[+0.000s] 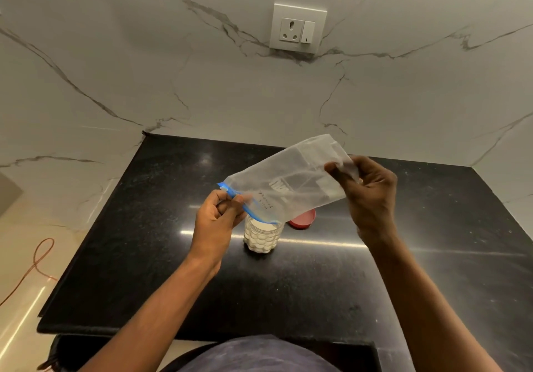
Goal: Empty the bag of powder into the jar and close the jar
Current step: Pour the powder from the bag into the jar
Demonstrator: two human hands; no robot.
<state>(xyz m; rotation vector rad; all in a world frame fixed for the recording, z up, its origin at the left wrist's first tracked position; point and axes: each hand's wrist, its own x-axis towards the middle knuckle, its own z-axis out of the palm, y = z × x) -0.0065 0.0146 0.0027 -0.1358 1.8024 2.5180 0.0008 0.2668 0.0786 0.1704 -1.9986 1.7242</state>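
A clear zip bag (291, 181) with a blue seal strip is held tilted above a dimpled glass jar (262, 236), its mouth pointing down at the jar's opening. The bag looks nearly empty, with a thin white residue inside. White powder fills most of the jar, which stands uncovered on the black counter (144, 242). My left hand (216, 221) pinches the blue-strip end beside the jar's mouth. My right hand (366, 192) grips the bag's raised bottom end. A red lid (304, 220) lies flat on the counter just behind and right of the jar.
A marble-patterned wall rises behind the counter, with a white socket and switch plate (298, 28). On the floor at the left lies an orange cable (40, 259). The counter's front edge runs near my body.
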